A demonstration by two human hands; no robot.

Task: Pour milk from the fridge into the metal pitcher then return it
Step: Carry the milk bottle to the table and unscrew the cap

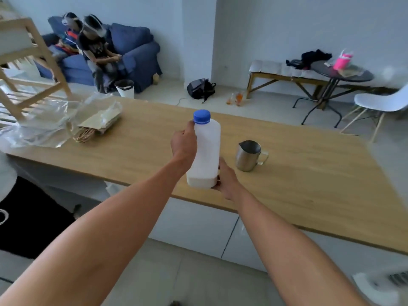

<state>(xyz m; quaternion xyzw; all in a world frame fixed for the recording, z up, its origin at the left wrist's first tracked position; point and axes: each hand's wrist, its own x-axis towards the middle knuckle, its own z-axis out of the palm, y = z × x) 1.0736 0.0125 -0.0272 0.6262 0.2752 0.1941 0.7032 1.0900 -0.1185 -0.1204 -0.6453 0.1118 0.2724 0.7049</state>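
White plastic milk bottle [205, 151], blue cap [201, 116] on, upright over wooden bench [309, 173].
Your left hand [184, 143] grips its neck, right hand [226, 180] cups its base; uncapping mid-air risks slipping beside steel pitcher [248, 155].

This is a home — an open living room joined to a kitchen. A long light-wood countertop [309, 173] sits on plain white cabinet fronts [198, 226], with a crumpled clear plastic bag [44, 124] lying on it. Beyond it, two people sit on a soft blue fabric sofa [136, 51]. Against the pale wall stands a cushioned wooden bench [284, 74], beside a small round dark table [353, 75] and a white moulded chair [379, 102] — a black backpack [201, 88] slumps on the tiled floor.
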